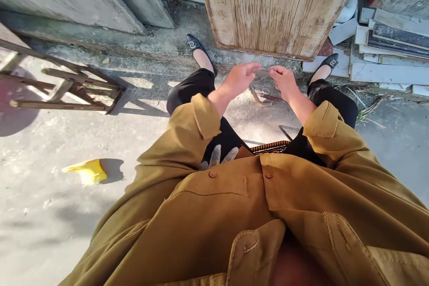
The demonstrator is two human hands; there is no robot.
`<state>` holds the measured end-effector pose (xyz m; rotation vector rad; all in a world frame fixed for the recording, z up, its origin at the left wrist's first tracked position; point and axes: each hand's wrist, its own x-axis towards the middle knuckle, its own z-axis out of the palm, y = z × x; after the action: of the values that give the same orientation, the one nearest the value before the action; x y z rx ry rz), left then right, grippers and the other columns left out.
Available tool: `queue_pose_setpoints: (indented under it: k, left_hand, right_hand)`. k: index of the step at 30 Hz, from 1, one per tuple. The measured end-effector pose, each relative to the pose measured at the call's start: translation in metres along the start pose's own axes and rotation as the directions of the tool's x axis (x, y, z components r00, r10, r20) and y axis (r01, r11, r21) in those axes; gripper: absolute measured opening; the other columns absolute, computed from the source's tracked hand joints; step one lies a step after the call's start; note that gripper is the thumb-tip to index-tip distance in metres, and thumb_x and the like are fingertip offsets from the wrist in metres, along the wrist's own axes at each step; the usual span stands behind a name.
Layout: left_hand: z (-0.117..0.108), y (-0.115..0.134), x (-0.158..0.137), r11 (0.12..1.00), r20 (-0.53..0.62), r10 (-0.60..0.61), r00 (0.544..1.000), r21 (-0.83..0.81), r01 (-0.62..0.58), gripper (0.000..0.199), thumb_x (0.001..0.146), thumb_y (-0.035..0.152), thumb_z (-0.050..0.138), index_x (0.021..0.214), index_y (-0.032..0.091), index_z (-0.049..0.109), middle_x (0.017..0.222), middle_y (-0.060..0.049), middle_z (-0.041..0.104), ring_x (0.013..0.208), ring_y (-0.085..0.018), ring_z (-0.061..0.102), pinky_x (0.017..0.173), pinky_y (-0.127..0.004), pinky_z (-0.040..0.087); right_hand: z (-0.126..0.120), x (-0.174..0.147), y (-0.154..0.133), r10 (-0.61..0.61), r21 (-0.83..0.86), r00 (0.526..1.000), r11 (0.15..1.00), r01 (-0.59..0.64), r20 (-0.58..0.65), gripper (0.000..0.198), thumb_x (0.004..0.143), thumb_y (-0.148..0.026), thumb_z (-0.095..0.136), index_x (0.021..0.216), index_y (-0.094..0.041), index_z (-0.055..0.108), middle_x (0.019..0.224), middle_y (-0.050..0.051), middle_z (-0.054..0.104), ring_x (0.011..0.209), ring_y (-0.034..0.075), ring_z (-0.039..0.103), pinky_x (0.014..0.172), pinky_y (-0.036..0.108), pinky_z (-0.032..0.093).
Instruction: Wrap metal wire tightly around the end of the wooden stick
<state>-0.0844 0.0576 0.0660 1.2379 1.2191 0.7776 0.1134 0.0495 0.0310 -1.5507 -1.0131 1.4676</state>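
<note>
My left hand (238, 81) reaches over the ground between my knees, palm inward. Its fingers stretch to the right, and I see nothing held in them. Facing it, a short gap away, is my right hand (284, 82), with thumb and fingertips pinched together. Whatever may be in that pinch is too small to make out. Below both hands a curved metal piece (259, 98) lies on the concrete. Pale grey glove fingers (219, 154) show at my lap, partly hidden by my shirt.
A weathered wooden plank panel (268, 13) stands in front of me. To the left, a wooden stool (73, 85) lies tipped over, and a yellow object (89, 172) is on the ground. Tiles and boards (392, 60) are stacked at right. Beneath me is a striped woven seat (271, 147).
</note>
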Motion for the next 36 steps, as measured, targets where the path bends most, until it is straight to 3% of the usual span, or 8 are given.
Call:
queue_pose_setpoints:
  k: [2,4,10,18,22,27,31,36]
  left_hand:
    - [0.036,-0.022,0.027,0.993,0.1,0.019,0.995,-0.117,-0.008,0.033,0.084,-0.012,0.071,0.094,0.017,0.083,0.098,-0.006,0.085,0.11,-0.026,0.082,0.118,-0.042,0.058]
    - [0.051,-0.041,0.035,0.983,0.088,0.085,0.992,-0.173,-0.069,0.019,0.086,-0.002,0.077,0.089,0.017,0.08,0.091,-0.005,0.082,0.095,-0.023,0.08,0.104,-0.037,0.062]
    - [0.036,-0.052,0.027,0.98,0.019,0.147,0.989,-0.141,-0.143,0.015,0.085,0.004,0.075,0.083,0.019,0.076,0.07,0.002,0.07,0.06,-0.012,0.057,0.061,-0.023,0.048]
    - [0.036,-0.045,0.028,0.976,-0.057,0.216,0.975,-0.024,-0.218,0.014,0.086,0.006,0.076,0.085,0.019,0.081,0.077,0.001,0.074,0.07,-0.014,0.06,0.07,-0.025,0.047]
    - [0.045,-0.046,0.029,0.98,-0.14,0.17,0.975,-0.083,-0.183,0.019,0.087,0.006,0.077,0.075,0.019,0.073,0.066,0.003,0.061,0.063,-0.012,0.052,0.062,-0.024,0.041]
    - [0.058,-0.054,0.028,0.936,-0.094,-0.039,0.995,-0.352,0.004,0.02,0.095,0.011,0.076,0.079,0.021,0.07,0.056,0.007,0.04,0.049,-0.009,0.03,0.048,-0.024,0.025]
    - [0.062,-0.057,0.029,0.961,-0.185,0.039,0.982,-0.261,-0.088,0.02,0.097,0.009,0.08,0.085,0.022,0.071,0.059,0.007,0.045,0.053,-0.01,0.041,0.055,-0.024,0.036]
    - [0.056,-0.057,0.031,0.977,-0.219,0.105,0.97,-0.161,-0.142,0.018,0.096,0.009,0.083,0.085,0.02,0.073,0.069,0.004,0.061,0.068,-0.013,0.061,0.069,-0.025,0.049]
  right_hand:
    - [0.0,-0.007,-0.011,0.022,0.05,0.997,0.999,-0.018,-0.077,0.018,0.108,-0.02,0.068,0.091,-0.022,0.065,0.066,-0.008,0.034,0.055,0.009,0.022,0.051,0.022,0.02]
    - [0.0,-0.01,-0.018,0.082,0.114,0.993,0.991,-0.073,-0.082,0.022,0.107,-0.019,0.073,0.087,-0.021,0.065,0.064,-0.008,0.037,0.053,0.007,0.024,0.048,0.019,0.02]
    - [-0.004,-0.001,-0.021,0.273,0.351,0.959,0.893,-0.28,0.073,0.028,0.105,-0.016,0.08,0.084,-0.019,0.062,0.063,-0.009,0.045,0.046,0.003,0.022,0.041,0.015,0.017]
    - [-0.004,-0.002,-0.016,0.284,0.366,0.949,0.876,-0.314,0.134,0.034,0.108,-0.019,0.078,0.082,-0.02,0.055,0.067,-0.008,0.046,0.048,0.004,0.02,0.042,0.017,0.018]
    - [0.008,-0.004,-0.013,0.093,0.191,0.994,0.978,-0.082,-0.051,0.035,0.103,-0.023,0.082,0.084,-0.023,0.053,0.071,-0.007,0.039,0.056,0.009,0.029,0.049,0.021,0.026]
    - [0.022,-0.001,-0.004,-0.199,-0.18,0.95,0.971,0.158,-0.242,0.024,0.105,-0.02,0.071,0.088,-0.023,0.054,0.091,0.0,0.055,0.085,0.014,0.055,0.073,0.023,0.046]
    - [0.026,0.0,0.001,-0.135,-0.165,0.968,0.981,0.101,-0.212,0.025,0.11,-0.039,0.069,0.096,-0.025,0.054,0.093,0.0,0.052,0.084,0.014,0.055,0.068,0.022,0.043]
    - [0.019,-0.004,-0.001,0.019,0.057,0.996,0.998,-0.014,-0.091,0.037,0.108,-0.047,0.08,0.094,-0.026,0.053,0.077,-0.005,0.033,0.063,0.011,0.037,0.056,0.021,0.032]
